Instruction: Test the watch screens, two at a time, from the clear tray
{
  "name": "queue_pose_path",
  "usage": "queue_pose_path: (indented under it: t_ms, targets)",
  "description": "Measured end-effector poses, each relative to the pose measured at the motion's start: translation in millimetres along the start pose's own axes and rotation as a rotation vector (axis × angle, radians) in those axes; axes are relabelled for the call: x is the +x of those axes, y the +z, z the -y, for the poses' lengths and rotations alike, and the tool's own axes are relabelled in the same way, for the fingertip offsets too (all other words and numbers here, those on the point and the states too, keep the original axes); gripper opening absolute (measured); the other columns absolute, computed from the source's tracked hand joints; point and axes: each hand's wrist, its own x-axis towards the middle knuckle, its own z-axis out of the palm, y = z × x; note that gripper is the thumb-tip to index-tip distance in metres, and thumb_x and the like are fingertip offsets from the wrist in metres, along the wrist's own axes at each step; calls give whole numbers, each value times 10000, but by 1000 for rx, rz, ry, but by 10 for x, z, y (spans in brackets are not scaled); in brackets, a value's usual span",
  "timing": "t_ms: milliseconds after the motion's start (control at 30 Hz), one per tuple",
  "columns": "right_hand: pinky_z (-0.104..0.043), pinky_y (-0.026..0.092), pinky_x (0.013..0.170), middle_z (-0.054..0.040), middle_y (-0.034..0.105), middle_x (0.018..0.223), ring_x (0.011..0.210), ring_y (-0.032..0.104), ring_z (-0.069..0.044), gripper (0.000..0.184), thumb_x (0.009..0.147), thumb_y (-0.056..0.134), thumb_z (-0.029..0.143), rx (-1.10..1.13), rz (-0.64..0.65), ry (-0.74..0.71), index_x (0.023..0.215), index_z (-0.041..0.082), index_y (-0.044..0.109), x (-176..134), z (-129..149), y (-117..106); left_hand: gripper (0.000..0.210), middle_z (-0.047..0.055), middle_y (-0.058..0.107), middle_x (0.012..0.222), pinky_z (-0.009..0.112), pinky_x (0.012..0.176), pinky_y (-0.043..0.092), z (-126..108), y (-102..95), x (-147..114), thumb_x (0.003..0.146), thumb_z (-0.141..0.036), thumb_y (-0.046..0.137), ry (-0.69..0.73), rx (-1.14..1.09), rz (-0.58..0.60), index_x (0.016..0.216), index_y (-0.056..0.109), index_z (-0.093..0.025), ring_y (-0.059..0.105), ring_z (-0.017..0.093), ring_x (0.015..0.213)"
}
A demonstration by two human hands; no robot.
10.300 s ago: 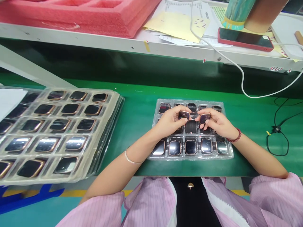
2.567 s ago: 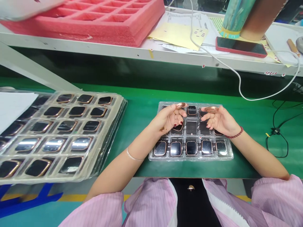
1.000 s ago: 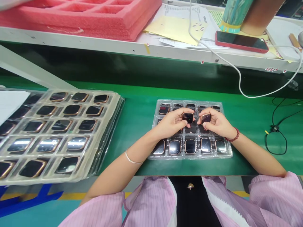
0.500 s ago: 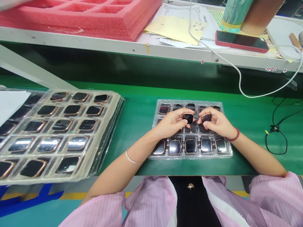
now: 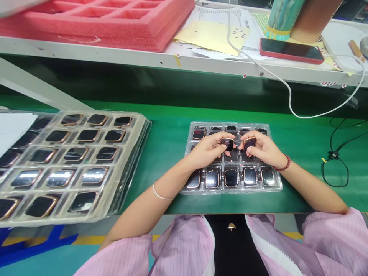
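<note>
My left hand [image 5: 214, 148] grips a smartwatch body [image 5: 228, 144] without a strap, its dark screen turned up and its rim gold. A second smartwatch body [image 5: 248, 143] is pinched in my right hand [image 5: 263, 149], tilted toward the first one. Both hands hover over a clear plastic tray [image 5: 232, 190], which lies flat on the green table. Watch bodies sit in the tray's pockets, including a front row with a dark-screened watch [image 5: 231, 178] at its middle. My hands hide part of the middle row.
Stacked trays [image 5: 135, 153] full of watch bodies stand at the left, partly under white paper [image 5: 15, 130]. Above the table runs a white shelf [image 5: 129, 57] with red foam [image 5: 161, 34], papers and a phone [image 5: 291, 50]. A white cable [image 5: 290, 96] hangs down; a black cable [image 5: 333, 155] lies right.
The watch in my right hand has tilted slightly, and the lit text on the left watch's screen looks different. Both hands stay in nearly the same place over the tray.
</note>
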Motion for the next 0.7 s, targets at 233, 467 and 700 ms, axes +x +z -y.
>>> queue_pose_path:
  t_ms: [233,467,700]
  targets:
    - [-277,593,631,-59,724,936,664,643,-121,216,932,632,280,8,7,-10,1125,188,602,-2,-14,-27,401,76,725,1055,274,719,554,-12,1,-12,780,-106,613,26,-4,8,1177,606,-155,703,138,761]
    - [-283,604,647,-63,735,951,684,653,-127,242,912,669,283,29,18,-27,1129,191,617,-1,-18,-24,390,74,720,1046,303,777,570,-9,5,-5,788,-106,602,36,2,14,1176,605,-150,712,148,778]
    - [-271,591,624,-64,740,934,642,643,-111,202,939,613,269,3,15,-23,1119,177,618,-1,-29,-29,407,71,720,1047,303,790,576,6,-2,-1,787,-103,600,35,13,15,1192,585,-145,710,138,772]
